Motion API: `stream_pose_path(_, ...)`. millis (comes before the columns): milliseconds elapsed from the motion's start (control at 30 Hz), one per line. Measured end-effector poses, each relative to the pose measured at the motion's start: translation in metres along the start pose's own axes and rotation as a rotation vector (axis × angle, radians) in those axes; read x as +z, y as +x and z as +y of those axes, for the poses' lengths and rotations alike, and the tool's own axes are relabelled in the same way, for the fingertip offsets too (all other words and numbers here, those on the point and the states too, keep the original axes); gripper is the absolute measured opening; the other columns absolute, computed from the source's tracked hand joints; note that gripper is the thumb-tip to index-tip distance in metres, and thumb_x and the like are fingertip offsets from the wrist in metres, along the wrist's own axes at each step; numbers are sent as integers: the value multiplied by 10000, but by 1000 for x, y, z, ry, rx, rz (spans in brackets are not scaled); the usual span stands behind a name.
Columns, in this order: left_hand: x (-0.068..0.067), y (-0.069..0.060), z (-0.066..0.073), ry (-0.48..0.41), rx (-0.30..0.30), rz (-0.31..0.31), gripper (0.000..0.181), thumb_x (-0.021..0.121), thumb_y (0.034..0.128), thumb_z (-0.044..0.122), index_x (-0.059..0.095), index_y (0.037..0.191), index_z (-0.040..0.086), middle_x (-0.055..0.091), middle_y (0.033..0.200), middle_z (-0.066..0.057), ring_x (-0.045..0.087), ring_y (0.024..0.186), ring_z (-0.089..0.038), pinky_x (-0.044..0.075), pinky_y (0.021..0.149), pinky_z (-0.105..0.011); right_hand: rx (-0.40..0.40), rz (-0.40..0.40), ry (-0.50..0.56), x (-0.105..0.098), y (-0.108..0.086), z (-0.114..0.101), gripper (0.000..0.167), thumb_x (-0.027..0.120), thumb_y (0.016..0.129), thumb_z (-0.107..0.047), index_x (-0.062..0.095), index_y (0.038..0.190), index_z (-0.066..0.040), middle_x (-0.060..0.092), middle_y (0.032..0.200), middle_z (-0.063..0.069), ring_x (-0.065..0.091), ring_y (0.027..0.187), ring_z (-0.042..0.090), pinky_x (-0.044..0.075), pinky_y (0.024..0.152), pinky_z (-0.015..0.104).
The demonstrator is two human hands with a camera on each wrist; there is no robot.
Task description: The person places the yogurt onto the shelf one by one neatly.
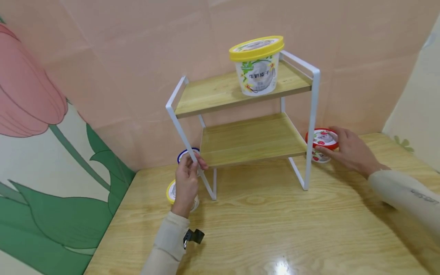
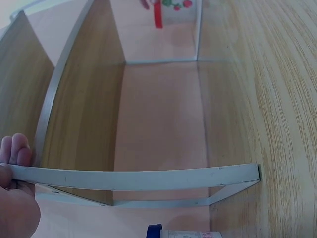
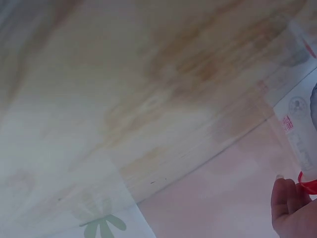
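Observation:
A two-tier shelf with wooden boards and a white metal frame stands on the table. My left hand grips its left front leg, fingers curled round the metal, also seen in the left wrist view. My right hand holds a red-lidded tub by its lid, just outside the shelf's right leg; in the right wrist view the fingers touch the red rim. A yellow-lidded tub sits on the top board, towards the right.
Left of the shelf, a blue-lidded tub and another yellow-lidded tub stand partly behind my left hand. A pink cloth wall rises behind the table. The lower board holds no tub.

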State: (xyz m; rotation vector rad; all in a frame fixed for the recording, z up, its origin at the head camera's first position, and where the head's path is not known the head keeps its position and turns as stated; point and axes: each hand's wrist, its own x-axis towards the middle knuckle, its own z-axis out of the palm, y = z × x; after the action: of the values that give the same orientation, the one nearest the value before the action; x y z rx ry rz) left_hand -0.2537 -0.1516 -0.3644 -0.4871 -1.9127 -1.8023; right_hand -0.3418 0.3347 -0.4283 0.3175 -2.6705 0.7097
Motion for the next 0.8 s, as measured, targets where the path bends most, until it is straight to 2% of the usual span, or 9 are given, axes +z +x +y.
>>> stream_pose_path(167, -2, -1, 2, 3, -4, 5, 155, 391, 1012, -95, 509, 1112, -94, 608, 932, -210, 653, 801, -126, 595, 800, -294, -9, 1, 5, -1, 0, -1, 833, 712, 883, -486, 348, 1472, -23, 446, 1321, 332, 411, 1198, 505, 364, 959, 666)
stream_pose_path(500, 0, 0, -1, 5, 12, -14, 145, 404, 1016, -79, 513, 1110, -99, 609, 942, -259, 663, 815, -117, 601, 826, -337, 2, -14, 32, -3, -6, 2, 839, 711, 889, -472, 333, 1481, -14, 421, 1330, 330, 398, 1205, 492, 358, 948, 644)
stream_pose_path(700, 0, 0, -1, 1, 8, -5, 146, 402, 1008, -97, 510, 1106, -110, 607, 947, -263, 663, 819, -104, 598, 818, -287, 3, -32, 28, -3, -12, 0, 848, 710, 891, -469, 324, 1466, 19, 408, 1346, 332, 400, 1211, 488, 366, 955, 667)
stream_pose_path(800, -1, -1, -1, 4, 8, -3, 151, 400, 1008, -98, 510, 1111, -109, 607, 952, -267, 663, 822, -103, 594, 816, -267, 29, -55, 35, -4, -14, -2, 880, 698, 892, -496, 291, 1483, 13, 379, 1384, 338, 382, 1238, 493, 361, 964, 679)
